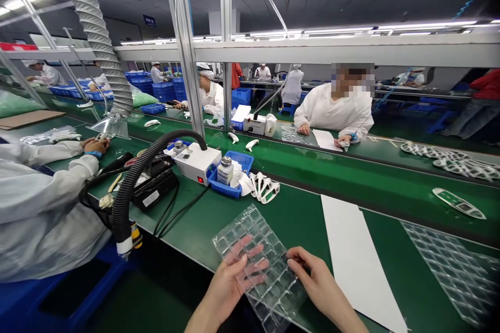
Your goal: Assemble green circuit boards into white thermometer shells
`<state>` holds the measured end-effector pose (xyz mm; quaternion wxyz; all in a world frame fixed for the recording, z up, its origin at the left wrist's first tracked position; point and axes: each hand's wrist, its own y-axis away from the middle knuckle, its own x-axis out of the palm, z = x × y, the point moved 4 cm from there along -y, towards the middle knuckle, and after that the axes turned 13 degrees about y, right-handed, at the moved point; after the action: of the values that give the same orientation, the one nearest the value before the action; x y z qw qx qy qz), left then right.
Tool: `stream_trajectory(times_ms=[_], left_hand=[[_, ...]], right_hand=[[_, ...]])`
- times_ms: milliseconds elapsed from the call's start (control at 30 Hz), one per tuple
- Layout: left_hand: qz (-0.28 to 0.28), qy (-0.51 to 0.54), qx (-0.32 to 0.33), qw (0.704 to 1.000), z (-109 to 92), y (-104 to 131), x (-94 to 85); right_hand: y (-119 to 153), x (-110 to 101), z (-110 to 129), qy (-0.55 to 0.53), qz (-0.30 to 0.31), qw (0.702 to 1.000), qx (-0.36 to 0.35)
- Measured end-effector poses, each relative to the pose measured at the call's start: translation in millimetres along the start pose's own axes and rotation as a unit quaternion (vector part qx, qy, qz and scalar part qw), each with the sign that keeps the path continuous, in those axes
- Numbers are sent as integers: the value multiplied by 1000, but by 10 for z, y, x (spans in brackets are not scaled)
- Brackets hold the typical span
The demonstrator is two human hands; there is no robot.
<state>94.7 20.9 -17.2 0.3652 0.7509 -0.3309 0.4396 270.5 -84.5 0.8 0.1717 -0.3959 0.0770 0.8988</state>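
Note:
A clear plastic blister tray (255, 229) with rows of square pockets is held up over the near edge of the bench. My left hand (230, 281) grips it from the left, thumb in front and fingers spread behind, showing through the plastic. At the tray's right edge, my right hand (312, 273) pinches with thumb and forefinger. Below it, part of another clear pocketed sheet (267, 317) shows; whether it is separate is hard to make out. White paper sheets (355, 250) lie just right of my right hand.
More clear trays (449, 265) lie at the right. On the green conveyor (351, 182) is a white oblong part (459, 203). A blue bin (230, 187) holds a bottle; white parts (265, 187) lie beside it. A black hose (136, 177) arches left. Co-workers sit left and opposite.

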Motion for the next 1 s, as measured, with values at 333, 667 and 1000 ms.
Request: stream_trajectory(times_ms=[333,667,1000], left_hand=[[-2,-61,-12,998,-2,23,-2],[-7,-93,-10,996,-85,-10,40],[-70,-50,8,996,-362,-46,-42]], right_hand=[[-267,-272,332,-52,-73,993,-72],[-745,-188,595,-219,-16,974,-54],[-107,57,-105,-294,102,948,61]])
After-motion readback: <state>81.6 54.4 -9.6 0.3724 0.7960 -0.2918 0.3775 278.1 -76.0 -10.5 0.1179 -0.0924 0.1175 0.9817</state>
